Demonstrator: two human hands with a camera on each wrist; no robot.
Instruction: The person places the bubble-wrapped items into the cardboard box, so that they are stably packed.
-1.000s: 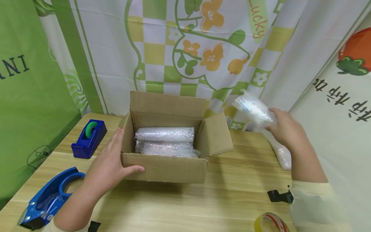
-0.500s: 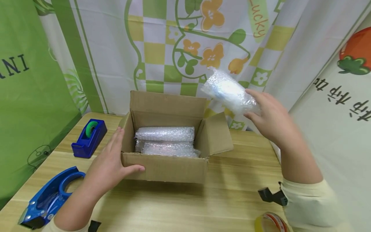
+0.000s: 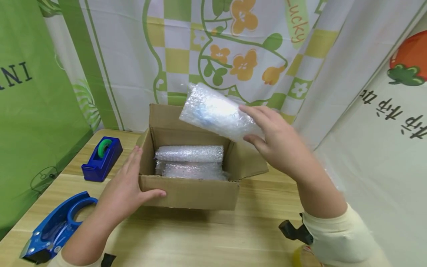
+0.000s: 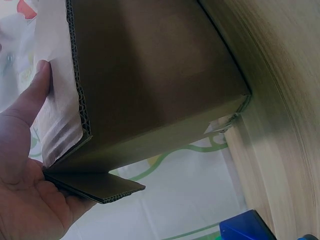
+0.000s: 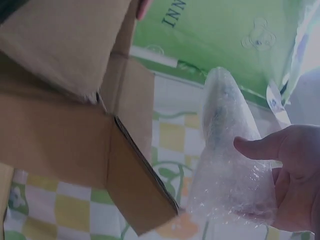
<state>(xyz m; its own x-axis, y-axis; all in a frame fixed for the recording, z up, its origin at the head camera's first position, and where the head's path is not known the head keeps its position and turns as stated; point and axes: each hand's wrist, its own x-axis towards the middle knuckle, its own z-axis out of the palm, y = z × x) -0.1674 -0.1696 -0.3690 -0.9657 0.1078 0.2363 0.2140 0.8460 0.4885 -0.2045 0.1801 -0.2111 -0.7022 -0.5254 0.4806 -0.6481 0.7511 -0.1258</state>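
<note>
An open cardboard box [image 3: 190, 194] stands on the wooden table, flaps folded outward. Two bubble-wrapped rolls [image 3: 190, 153] lie one behind the other inside. My left hand [image 3: 121, 185] grips the box's near left corner, thumb on the front flap and fingers along the left flap; the left wrist view shows the thumb [image 4: 35, 95] on the cardboard. Above the box's right rear part, my right hand [image 3: 280, 141] holds a bubble-wrapped bundle [image 3: 213, 111] with something bluish inside, tilted with its far end up. In the right wrist view the bundle [image 5: 230, 165] sits between thumb and fingers.
To the box's left stand a blue tape dispenser [image 3: 102, 159] with green tape and a blue hand-held tape gun [image 3: 56, 230]. A yellow tape roll [image 3: 301, 256] lies at the near right, partly behind the right sleeve. A patterned curtain [image 3: 180, 61] hangs behind the table.
My right hand has carried the bubble-wrapped bundle leftward from the table's right side to over the box. The left hand and the box have stayed put.
</note>
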